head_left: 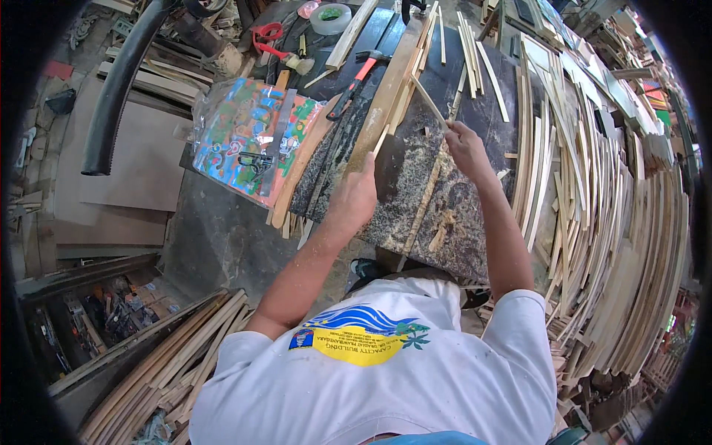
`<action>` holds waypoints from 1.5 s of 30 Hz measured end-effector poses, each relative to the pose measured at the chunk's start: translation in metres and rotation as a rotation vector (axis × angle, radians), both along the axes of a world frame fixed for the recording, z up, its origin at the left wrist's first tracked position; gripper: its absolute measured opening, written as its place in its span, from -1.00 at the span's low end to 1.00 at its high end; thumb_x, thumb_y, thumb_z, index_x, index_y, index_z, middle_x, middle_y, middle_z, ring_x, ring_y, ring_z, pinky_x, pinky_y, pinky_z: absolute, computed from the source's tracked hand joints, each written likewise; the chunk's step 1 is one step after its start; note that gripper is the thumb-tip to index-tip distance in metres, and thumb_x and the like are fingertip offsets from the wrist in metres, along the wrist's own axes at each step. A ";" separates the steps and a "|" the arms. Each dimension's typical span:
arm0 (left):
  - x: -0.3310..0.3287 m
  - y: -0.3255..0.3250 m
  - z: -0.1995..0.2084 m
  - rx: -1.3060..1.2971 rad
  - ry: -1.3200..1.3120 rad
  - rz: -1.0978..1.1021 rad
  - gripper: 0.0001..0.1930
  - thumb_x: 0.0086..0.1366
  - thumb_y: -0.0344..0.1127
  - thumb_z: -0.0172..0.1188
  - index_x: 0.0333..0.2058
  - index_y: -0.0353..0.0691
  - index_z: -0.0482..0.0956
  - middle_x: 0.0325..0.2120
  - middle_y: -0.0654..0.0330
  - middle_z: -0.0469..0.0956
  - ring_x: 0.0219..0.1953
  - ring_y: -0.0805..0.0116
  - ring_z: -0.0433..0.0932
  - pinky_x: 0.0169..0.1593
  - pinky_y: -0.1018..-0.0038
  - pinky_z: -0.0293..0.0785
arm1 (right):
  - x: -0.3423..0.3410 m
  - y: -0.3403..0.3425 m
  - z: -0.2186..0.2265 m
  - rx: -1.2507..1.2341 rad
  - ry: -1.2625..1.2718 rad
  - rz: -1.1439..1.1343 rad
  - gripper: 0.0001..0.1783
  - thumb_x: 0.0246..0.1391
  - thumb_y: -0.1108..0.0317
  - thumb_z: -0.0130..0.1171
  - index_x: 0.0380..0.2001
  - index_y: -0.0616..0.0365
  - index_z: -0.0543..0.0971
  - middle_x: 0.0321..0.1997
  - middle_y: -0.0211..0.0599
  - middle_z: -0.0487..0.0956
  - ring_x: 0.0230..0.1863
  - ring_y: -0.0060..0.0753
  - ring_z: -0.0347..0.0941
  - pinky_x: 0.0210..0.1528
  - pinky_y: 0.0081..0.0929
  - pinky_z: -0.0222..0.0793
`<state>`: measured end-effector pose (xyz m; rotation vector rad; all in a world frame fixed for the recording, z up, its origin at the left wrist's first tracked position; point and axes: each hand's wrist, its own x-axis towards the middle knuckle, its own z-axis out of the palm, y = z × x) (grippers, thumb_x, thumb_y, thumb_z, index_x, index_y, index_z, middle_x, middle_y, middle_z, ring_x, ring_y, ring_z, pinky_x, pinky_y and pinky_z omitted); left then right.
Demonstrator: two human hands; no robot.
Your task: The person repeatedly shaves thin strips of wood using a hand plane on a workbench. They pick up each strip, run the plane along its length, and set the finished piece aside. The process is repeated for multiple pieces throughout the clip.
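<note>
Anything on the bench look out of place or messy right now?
Mostly working clutter. Wood shavings lie scattered on the dark speckled benchtop below the right hand, which grips a thin wooden strip. The colourful plastic bag overhangs the bench's left edge.

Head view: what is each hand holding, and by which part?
The right hand grips a thin wooden strip by its near end. The left hand holds a broad knife blade upright by its handle end, on the dark worktop.

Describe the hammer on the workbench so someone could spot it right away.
Start at the dark speckled workbench, then look to its far edge, right of the colourful plastic bag. The hammer lies there slanted, the only tool with an orange-red and black handle among pale wood strips.
</note>
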<state>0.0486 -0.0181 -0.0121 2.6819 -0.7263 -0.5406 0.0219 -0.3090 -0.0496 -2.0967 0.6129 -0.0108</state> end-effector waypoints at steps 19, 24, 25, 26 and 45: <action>0.097 -0.093 0.000 -0.003 -0.035 0.066 -0.52 0.52 -0.40 -0.05 0.37 -0.27 0.36 -0.07 -0.40 0.68 0.04 -0.35 0.69 0.12 -0.11 0.62 | 0.107 -0.077 -0.011 -0.160 -0.062 0.053 -0.45 0.39 0.10 0.02 0.25 0.23 0.58 0.06 0.30 0.69 0.14 0.30 0.64 0.24 0.01 0.50; 0.121 -0.116 0.004 0.037 -0.056 0.014 -0.55 0.53 -0.37 -0.07 0.34 -0.30 0.40 -0.05 -0.37 0.68 0.04 -0.33 0.70 0.12 -0.11 0.62 | 0.133 -0.095 -0.022 -0.275 -0.049 0.038 -0.45 0.39 0.08 -0.03 0.26 0.17 0.58 0.13 0.28 0.67 0.19 0.35 0.59 0.30 0.06 0.45; 0.127 -0.119 0.000 0.012 -0.067 0.027 -0.58 0.51 -0.38 -0.05 0.28 -0.30 0.42 -0.07 -0.39 0.68 0.03 -0.38 0.68 0.12 -0.15 0.59 | 0.137 -0.092 -0.018 -0.265 -0.026 0.032 -0.45 0.39 0.08 -0.03 0.27 0.16 0.58 0.14 0.27 0.67 0.20 0.34 0.59 0.30 0.07 0.45; 0.133 -0.123 -0.008 -0.014 -0.077 0.037 -0.62 0.48 -0.39 -0.04 0.22 -0.30 0.45 -0.10 -0.42 0.67 0.02 -0.42 0.67 0.12 -0.19 0.57 | 0.140 -0.088 -0.014 -0.255 -0.003 0.023 -0.45 0.39 0.09 -0.03 0.27 0.14 0.58 0.15 0.25 0.67 0.21 0.34 0.59 0.31 0.08 0.44; 0.150 -0.190 0.027 -0.691 0.282 0.057 -0.51 0.51 -0.35 -0.03 0.38 -0.21 0.42 -0.46 0.19 0.62 -0.59 0.43 0.55 -0.52 0.46 0.49 | -0.093 -0.087 -0.031 -0.569 -0.053 -0.176 -0.65 0.35 0.24 0.21 0.12 0.12 0.65 -0.02 0.01 0.67 0.05 0.10 0.63 0.12 0.01 0.56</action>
